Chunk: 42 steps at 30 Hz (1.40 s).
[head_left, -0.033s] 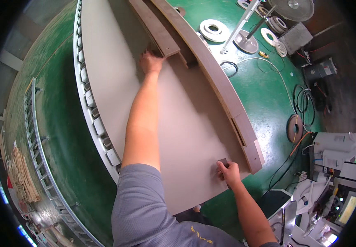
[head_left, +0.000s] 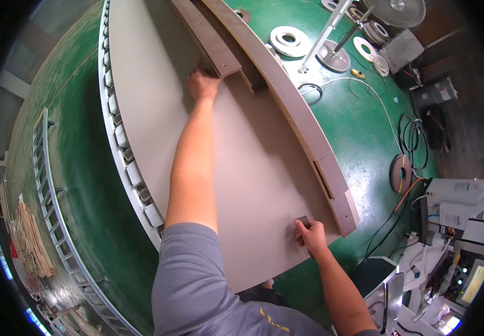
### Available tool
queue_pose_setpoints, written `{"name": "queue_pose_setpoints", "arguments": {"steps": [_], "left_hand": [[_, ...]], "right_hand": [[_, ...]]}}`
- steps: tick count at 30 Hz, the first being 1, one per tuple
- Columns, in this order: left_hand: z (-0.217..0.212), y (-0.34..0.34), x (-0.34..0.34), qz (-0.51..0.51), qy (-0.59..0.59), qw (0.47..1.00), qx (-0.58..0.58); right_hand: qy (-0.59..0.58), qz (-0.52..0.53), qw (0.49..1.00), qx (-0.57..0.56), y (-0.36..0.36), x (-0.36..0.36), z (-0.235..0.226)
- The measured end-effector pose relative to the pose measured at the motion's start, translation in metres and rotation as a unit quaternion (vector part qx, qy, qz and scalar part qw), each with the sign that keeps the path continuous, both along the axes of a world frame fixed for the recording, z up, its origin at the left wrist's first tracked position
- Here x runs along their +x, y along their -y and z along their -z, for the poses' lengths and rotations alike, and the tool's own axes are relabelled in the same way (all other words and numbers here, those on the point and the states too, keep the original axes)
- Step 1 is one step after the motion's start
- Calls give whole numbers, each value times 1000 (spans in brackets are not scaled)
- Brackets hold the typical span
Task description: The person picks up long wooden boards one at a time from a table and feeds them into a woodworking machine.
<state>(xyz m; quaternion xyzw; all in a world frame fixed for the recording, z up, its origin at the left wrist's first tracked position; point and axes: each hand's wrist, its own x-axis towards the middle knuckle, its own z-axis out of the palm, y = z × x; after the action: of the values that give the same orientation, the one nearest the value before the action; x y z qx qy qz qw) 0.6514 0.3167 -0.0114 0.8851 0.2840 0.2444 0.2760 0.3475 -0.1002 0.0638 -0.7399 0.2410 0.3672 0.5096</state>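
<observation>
My left hand (head_left: pixel 202 85) reaches far forward to the near end of a long brown board (head_left: pixel 211 42). Its fingers are closed against the board's side and end, partly hidden there. My right hand (head_left: pixel 312 236) is closed around a small dark brown block (head_left: pixel 303 220), low at the right, just above or on the large panel. The wide grey-beige panel (head_left: pixel 242 168) lies under both hands. Along its right side runs a stack of long brown strips (head_left: pixel 301 115), with holes in the end piece nearest me.
A roller conveyor edge (head_left: pixel 120 135) borders the panel on the left. Farther left stands a metal roller track (head_left: pixel 52 196). Rolls of edge banding (head_left: pixel 290 41), a fan (head_left: pixel 401 11) and cables (head_left: pixel 414 137) are on the green floor at right. Machinery (head_left: pixel 457 224) stands at the lower right.
My left hand and the brown board's near end have shifted very slightly left. My right hand with the block stays where it was.
</observation>
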Motion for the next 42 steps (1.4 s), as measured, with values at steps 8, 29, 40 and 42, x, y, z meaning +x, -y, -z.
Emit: {"name": "queue_pose_setpoints", "arguments": {"steps": [8,29,40,42], "left_hand": [[-15,57,9,-160,-19,986,33],[-15,50,20,-247,-68,963,86],[-8,114,-102,-209,-76,975,13],[-39,169,-135,-142,-163,974,-65]], "right_hand": [[1,5,1000,-1,-1,-1,-5],[41,-13,999,15,3,-8,8],[85,-43,995,16,0,-9,15],[112,-22,993,32,4,-8,8]]}}
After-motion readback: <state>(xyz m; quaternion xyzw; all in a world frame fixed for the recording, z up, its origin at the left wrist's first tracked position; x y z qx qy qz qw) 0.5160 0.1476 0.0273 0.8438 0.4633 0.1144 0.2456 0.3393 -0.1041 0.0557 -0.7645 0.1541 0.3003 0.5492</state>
